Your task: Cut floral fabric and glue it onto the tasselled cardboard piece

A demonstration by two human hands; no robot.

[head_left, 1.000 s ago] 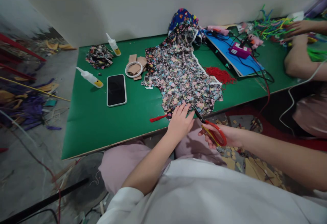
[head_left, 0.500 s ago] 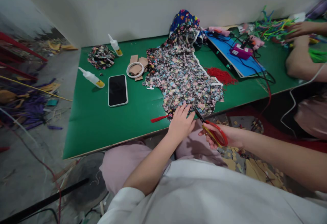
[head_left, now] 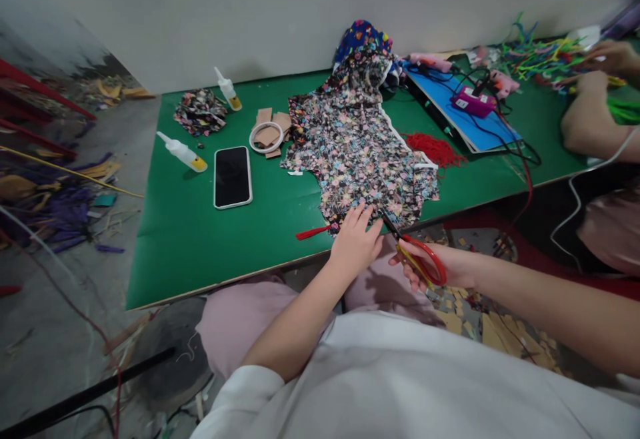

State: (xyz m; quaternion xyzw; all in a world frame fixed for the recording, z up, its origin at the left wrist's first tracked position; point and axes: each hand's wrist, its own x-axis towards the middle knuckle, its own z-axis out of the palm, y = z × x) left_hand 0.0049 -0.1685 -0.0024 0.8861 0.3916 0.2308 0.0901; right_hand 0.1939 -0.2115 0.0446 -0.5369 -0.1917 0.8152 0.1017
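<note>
Green table [head_left: 180, 245], floral cloth [head_left: 357, 139] at near edge under spread left hand [head_left: 353, 244], right hand [head_left: 453, 267] clamped on scissors [head_left: 426, 247]

No legible text, white labels [head_left: 462, 101] on purple box [head_left: 473, 105] unreadable

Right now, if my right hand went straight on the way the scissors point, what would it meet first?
Most likely the floral fabric, right at the blades of the scissors; your left hand lies close beside that line. Exact depth is unclear.
</note>
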